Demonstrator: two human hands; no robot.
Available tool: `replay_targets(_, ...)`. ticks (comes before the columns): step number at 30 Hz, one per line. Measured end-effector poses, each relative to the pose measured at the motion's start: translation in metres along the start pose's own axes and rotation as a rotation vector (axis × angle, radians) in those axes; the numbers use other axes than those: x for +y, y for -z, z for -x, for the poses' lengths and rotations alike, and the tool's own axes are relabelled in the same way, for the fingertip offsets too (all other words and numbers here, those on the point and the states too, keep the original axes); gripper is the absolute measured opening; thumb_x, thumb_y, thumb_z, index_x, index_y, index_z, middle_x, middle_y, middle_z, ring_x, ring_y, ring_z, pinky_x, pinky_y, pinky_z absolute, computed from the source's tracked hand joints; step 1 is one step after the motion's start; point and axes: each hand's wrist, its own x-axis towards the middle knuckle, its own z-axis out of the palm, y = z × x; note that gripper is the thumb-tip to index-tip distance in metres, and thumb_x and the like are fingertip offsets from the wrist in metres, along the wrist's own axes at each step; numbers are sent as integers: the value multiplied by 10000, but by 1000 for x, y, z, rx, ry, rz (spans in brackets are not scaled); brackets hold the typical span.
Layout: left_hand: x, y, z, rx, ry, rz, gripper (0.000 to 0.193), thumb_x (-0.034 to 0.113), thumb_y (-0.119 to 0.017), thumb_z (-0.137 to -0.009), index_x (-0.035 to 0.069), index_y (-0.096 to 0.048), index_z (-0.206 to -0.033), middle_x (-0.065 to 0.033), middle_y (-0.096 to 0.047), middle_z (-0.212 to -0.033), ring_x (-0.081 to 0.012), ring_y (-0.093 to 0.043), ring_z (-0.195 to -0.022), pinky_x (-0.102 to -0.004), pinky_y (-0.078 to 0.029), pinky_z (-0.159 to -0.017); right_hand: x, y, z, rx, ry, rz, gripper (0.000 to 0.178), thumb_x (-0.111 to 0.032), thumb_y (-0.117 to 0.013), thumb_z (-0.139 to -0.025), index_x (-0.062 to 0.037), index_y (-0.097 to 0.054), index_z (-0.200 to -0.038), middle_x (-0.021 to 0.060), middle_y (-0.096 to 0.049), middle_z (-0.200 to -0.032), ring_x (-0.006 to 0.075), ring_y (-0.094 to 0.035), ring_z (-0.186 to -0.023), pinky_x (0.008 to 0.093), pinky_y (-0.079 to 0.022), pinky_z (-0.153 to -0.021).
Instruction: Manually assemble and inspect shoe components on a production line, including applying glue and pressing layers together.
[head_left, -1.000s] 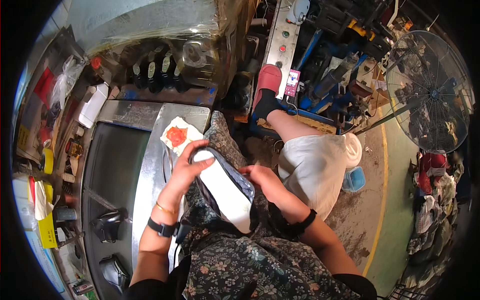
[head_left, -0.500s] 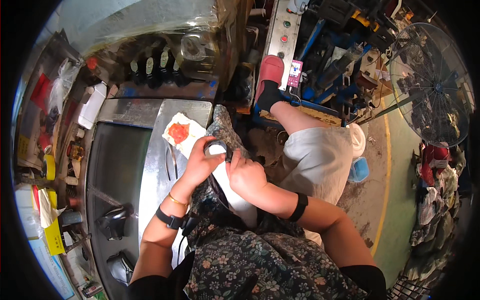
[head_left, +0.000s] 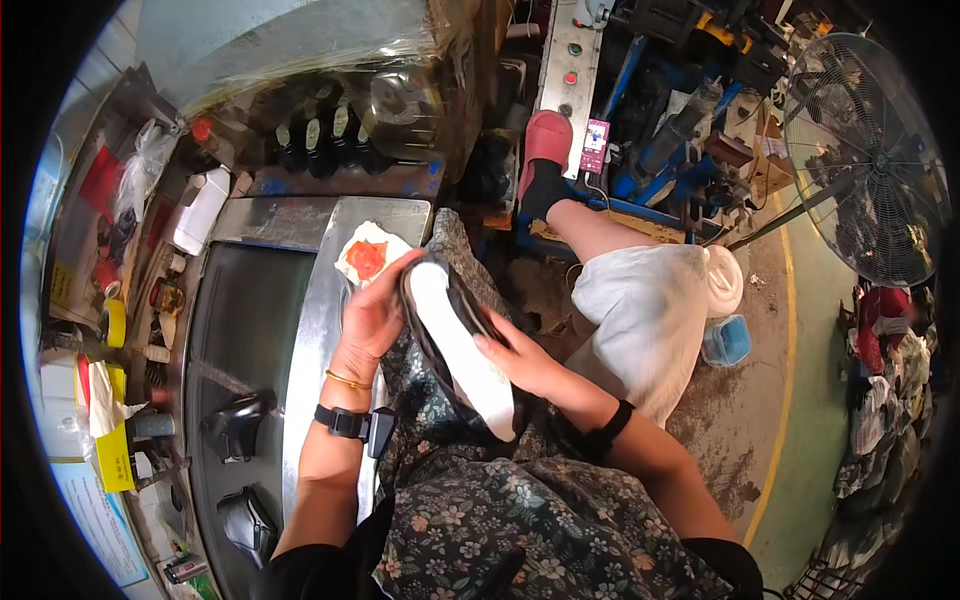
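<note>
A dark shoe lies over my lap with its long white sole turned up. My left hand grips its far end from the left, the thumb up near the edge. Along the opposite side, my right hand holds the shoe around its middle, the thumb near the sole and the other fingers partly hidden. Just beyond my left hand, a cream cloth with an orange-red patch rests on the metal ledge. A floral apron covers my lap below the shoe.
Left of the ledge, a dark conveyor belt carries black shoes. Several dark shoes stand at the back. A red slipper rests by a panel with buttons. Right are a blue container and a large fan.
My hands have moved apart from the shoe's far end, right hand down its side. The shoe now shows its whole white sole. My left hand has shifted left.
</note>
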Motion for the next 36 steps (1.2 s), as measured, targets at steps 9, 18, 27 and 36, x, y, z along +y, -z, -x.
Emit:
replay_targets(9,-18,-25,30,721,36,-2112,386,300,-390,-1010,10,-603,-870,-213,-643,-654,-398,-660,-633,-473,-532,-618,-32,-74,-6,179,-21,608,819,-338,-533,-958,155,-89,-1436,410,-417,-1309,496,-504,-1165,459,-425,-969)
replay_targets(18,-59,-26,91,503,-55,-1564,509,230,-312,-1038,-59,-259,-1453,-323,-570,-1201,-437,-600,-1061,-415,-478,-910,4,-69,6,294,236,467,722,-297,-522,-974,93,-155,-1457,365,-397,-1368,454,-472,-1242,434,-400,-1019)
replay_targets(27,-43,0,27,493,-186,-17,543,446,-303,-1044,25,-531,-1300,-75,-559,-1258,-160,-502,-1169,-308,-369,-1039,10,-59,17,167,149,351,766,-292,-524,-978,79,-74,-1476,355,-343,-1413,442,-421,-1294,418,-347,-1068)
replay_targets(36,-36,-11,2,218,-114,-555,299,213,-577,-968,57,-582,-1223,-47,-577,-1227,-137,-503,-1147,-279,-374,-1014,-30,-10,-37,140,79,114,663,-441,-374,-1028,34,-238,-1471,214,-330,-1492,273,-322,-1389,341,-249,-1134)
